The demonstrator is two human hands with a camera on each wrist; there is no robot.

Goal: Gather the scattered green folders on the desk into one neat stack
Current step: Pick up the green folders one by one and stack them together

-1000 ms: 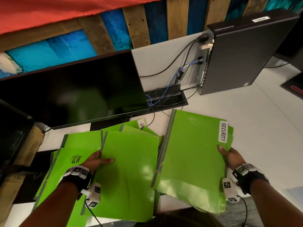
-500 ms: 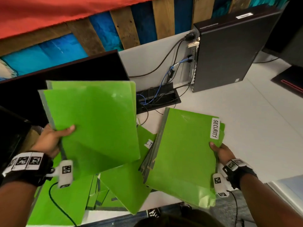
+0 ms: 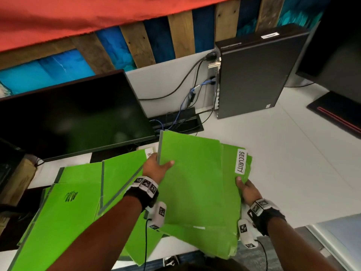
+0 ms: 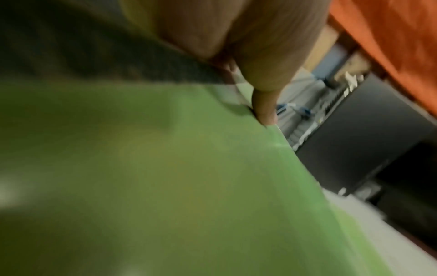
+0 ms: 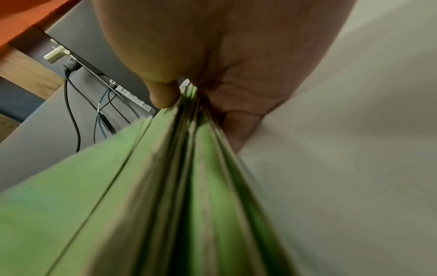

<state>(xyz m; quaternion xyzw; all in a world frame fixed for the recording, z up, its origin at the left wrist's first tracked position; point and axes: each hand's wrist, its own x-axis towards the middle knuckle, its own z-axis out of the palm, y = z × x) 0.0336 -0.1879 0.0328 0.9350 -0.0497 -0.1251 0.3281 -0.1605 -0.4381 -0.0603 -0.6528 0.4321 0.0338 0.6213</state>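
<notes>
My left hand [image 3: 156, 169] grips the left edge of the top folder [image 3: 195, 182], thumb lying across its green face and fingers curled under the grey spine; in the left wrist view, which is blurred, my thumb [image 4: 264, 112] presses right at that edge. My right hand [image 3: 247, 192] pinches the right side of the stack [image 3: 230, 243] just below the white SECURITY label [image 3: 240, 161], thumb on top and fingers beneath. The right wrist view shows several green layers [image 5: 184, 186] fanned out from between my thumb and palm, so the stack is held, not yet squared. The top folder sits on this stack, shifted a little left so the labelled folder shows along its right side.

Left of the stack, more loose folders [image 3: 78, 202] lie overlapping on the white desk [image 3: 293, 163], one with a black scribble [image 3: 71, 195], another with a small white tab [image 3: 150, 153] peeking out beside my left hand. Behind the stack is an open cable tray [image 3: 175, 122] with blue and black cables. Left of that stands a dark monitor [image 3: 74, 114]; right of it, a black computer tower [image 3: 257, 75].
</notes>
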